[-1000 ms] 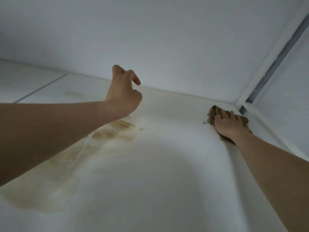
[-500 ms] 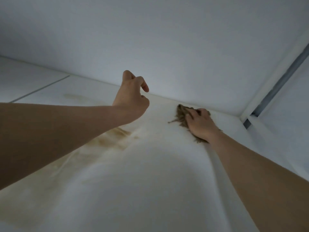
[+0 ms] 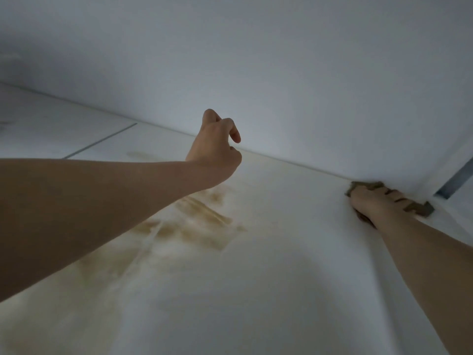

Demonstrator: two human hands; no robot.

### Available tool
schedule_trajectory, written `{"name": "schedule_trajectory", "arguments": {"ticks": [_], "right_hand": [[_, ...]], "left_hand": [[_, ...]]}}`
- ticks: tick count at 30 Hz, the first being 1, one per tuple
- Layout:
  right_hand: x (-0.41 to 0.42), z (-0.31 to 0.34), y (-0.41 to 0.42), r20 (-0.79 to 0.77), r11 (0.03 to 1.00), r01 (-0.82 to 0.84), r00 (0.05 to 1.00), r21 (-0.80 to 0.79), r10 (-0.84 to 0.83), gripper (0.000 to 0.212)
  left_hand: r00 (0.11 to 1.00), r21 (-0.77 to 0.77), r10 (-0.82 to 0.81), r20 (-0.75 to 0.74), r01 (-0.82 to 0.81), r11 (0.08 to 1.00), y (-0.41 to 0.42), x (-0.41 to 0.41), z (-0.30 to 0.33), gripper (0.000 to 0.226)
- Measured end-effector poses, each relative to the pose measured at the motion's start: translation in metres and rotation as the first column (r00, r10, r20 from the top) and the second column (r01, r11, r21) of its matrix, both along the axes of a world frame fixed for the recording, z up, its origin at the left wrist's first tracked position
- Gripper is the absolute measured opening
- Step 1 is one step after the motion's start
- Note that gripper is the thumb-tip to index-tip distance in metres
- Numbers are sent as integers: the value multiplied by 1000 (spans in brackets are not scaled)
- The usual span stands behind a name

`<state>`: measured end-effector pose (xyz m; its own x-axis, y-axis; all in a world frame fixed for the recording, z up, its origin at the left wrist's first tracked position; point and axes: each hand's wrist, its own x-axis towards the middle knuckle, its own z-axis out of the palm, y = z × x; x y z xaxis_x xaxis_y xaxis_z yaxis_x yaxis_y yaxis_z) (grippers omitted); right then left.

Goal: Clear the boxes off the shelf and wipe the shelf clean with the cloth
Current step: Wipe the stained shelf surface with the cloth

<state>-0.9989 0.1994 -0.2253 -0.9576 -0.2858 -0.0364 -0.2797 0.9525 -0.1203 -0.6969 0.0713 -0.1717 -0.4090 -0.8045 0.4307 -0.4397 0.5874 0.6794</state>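
Two hands are out over the white shelf (image 3: 294, 252), and no boxes show on it, so we judge the clearing step done and the wiping step in hand. Our right hand (image 3: 373, 201) lies on the brown cloth (image 3: 422, 208) at the shelf's far right corner, where the shelf meets the back wall (image 3: 281, 85). The fingers are spread and fairly straight across the cloth, pressing it flat to the surface, not bunching it. Our left hand (image 3: 215, 149) hangs above the middle of the shelf near the back edge, fingers curled in, holding nothing and touching nothing that we can see.

Brown smears (image 3: 202, 221) lie on the shelf under and beside the left forearm, well apart from the cloth. We judge the next move calls for drawing the cloth leftward along the shelf onto those smears, with firm downward pressure, and for lifting the left arm out of its path.

The cloth is crumpled under the hand; what shows of it runs longest along the back edge, from the wall seam toward the right side panel (image 3: 455, 180). Its full outline is hidden by the hand.
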Motion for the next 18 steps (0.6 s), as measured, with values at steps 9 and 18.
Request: {"name": "schedule_trajectory", "arguments": {"ticks": [9,18], "right_hand": [[89,-4,-84,0,956,-293,956,-11,293,69],[160,-2,-131,24,852,-523,852,-25,524,62]], "left_hand": [[993,73,106,52,-109,991,-38,43,2,28],[989,87,107,106,-117,989,-79,89,1,26]]}}
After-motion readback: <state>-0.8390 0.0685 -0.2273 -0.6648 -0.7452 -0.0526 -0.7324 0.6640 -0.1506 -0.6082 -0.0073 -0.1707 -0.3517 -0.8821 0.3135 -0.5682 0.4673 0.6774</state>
